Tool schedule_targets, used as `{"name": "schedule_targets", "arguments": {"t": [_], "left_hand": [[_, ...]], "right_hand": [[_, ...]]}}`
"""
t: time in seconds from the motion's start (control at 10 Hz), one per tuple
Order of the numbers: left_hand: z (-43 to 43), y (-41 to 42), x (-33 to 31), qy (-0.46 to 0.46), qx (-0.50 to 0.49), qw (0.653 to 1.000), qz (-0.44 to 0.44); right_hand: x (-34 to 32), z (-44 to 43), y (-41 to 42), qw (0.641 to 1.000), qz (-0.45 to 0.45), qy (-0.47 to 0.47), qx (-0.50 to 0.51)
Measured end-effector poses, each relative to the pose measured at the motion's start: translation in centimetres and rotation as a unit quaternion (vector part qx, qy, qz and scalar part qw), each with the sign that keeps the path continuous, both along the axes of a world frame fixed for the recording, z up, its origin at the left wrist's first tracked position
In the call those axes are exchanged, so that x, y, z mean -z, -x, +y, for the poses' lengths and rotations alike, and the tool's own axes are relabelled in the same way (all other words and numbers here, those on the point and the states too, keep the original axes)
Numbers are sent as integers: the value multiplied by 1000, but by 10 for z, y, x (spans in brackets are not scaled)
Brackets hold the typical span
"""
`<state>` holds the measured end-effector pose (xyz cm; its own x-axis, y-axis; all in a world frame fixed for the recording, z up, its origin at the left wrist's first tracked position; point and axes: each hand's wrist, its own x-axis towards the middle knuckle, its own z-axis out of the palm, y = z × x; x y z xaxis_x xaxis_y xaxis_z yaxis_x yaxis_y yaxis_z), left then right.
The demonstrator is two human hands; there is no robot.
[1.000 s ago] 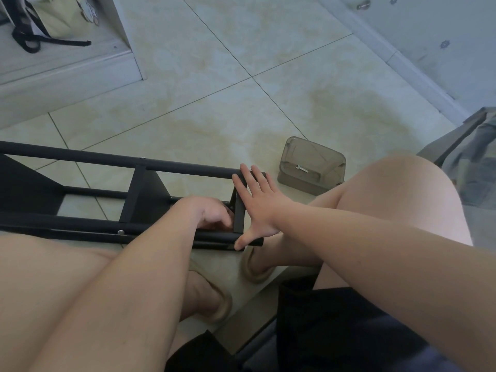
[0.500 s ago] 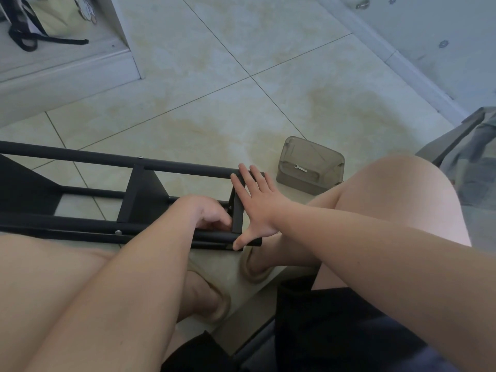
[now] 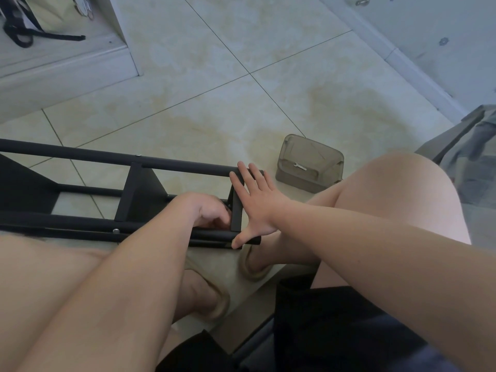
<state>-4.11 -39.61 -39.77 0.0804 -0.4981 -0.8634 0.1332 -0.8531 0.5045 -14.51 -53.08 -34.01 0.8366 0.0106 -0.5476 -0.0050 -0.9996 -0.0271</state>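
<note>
A black metal frame (image 3: pixel 88 157) of tubes and flat cross plates lies on its side on the tiled floor, running in from the left edge. My right hand (image 3: pixel 257 202) lies flat with straight, spread fingers against the frame's end plate (image 3: pixel 236 218), the thumb down on the lower tube. My left hand (image 3: pixel 206 210) is inside the frame just left of that plate, fingers curled at its inner face; what they hold is hidden.
A translucent grey plastic box (image 3: pixel 311 165) with a small metal wrench inside stands on the floor right of the frame. My knees and sandalled feet are close below. A white step with a bag (image 3: pixel 51 12) is at top left, a wall skirting at top right.
Nothing has visibly changed; both hands stay at the frame's end plate and only the camera shifts slightly.
</note>
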Motion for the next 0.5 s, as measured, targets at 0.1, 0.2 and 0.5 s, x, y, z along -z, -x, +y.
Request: {"name": "schedule_targets", "arguments": {"t": [0.1,0.2,0.5], "left_hand": [[0,0,1,3,-2,1000,1],[0,0,0,-2,3,1000,18],[0,0,-4,-26,25,999,24]], "right_hand": [[0,0,0,1000,0,-1,1],[0,0,0,1000,0,1,-1],[0,0,0,1000,-1,5,-1]]}}
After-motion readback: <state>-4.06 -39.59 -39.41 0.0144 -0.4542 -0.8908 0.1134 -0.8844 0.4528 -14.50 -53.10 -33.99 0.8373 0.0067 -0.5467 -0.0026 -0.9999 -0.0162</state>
